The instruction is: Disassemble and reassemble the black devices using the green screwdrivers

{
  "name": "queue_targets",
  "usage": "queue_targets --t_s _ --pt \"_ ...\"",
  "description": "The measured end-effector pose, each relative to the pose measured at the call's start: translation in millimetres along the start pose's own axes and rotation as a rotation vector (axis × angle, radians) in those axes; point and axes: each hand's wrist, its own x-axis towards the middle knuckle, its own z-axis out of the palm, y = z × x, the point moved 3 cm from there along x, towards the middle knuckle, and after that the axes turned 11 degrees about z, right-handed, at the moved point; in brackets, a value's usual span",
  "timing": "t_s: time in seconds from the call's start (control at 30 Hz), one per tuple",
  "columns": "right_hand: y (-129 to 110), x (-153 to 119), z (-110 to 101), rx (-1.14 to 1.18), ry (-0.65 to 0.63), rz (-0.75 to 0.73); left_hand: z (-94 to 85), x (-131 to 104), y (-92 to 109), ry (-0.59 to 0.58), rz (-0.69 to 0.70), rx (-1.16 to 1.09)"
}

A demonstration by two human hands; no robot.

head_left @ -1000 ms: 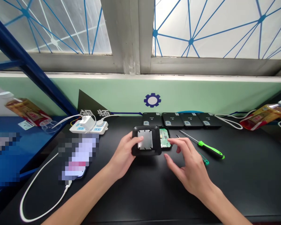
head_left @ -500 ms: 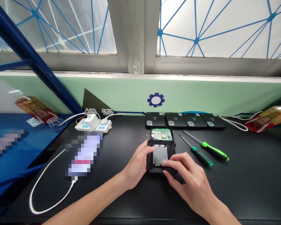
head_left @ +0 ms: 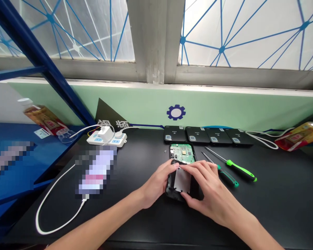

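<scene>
A black plastic cover [head_left: 170,192] with a silver metal plate [head_left: 182,180] on its inner face is tilted above the black table. My left hand [head_left: 156,184] grips its left edge, thumb at the top left corner. My right hand [head_left: 211,189] spans the plate, with fingertips at the plate's top and the thumb near its lower edge. Just behind the cover lies an open black case with a green circuit board [head_left: 182,153], its near end hidden by the cover and fingers. Tiny screws [head_left: 165,151] lie left of the board.
Several black boxes [head_left: 174,134] line the back wall. Two green screwdrivers [head_left: 241,171] lie at the right. A power strip [head_left: 106,138], a blurred phone [head_left: 97,173] with a white cable [head_left: 38,211], and a bottle [head_left: 45,119] are at the left; another bottle [head_left: 299,136] is far right.
The cover has tilted and turned slightly in my hands. My right fingers have moved up from the plate's lower part to its top edge. The whole view has shifted slightly.
</scene>
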Motion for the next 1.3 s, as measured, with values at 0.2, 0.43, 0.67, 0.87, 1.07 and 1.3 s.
queue_targets --t_s 0.2,0.43,0.67,0.87,1.07,1.3 --pt "-1 -16 3 0.024 0.096 0.06 -11.4 1 7 0.061 0.192 0.611" --pt "-2 -23 11 -0.009 0.045 0.243 -24.7 5 29 0.314 0.471 1.077" --pt "-8 -26 20 -0.004 0.077 0.34 -26.6 10 24 0.25 0.41 1.043" --pt "-5 -36 31 0.004 0.049 0.397 -29.9 10 26 0.25 0.428 1.068" --pt "-6 -34 14 0.015 -0.029 0.381 -34.1 12 26 0.171 0.441 1.101" --pt "7 -9 -21 0.152 -0.458 0.226 -28.0 11 27 0.171 0.435 1.117"
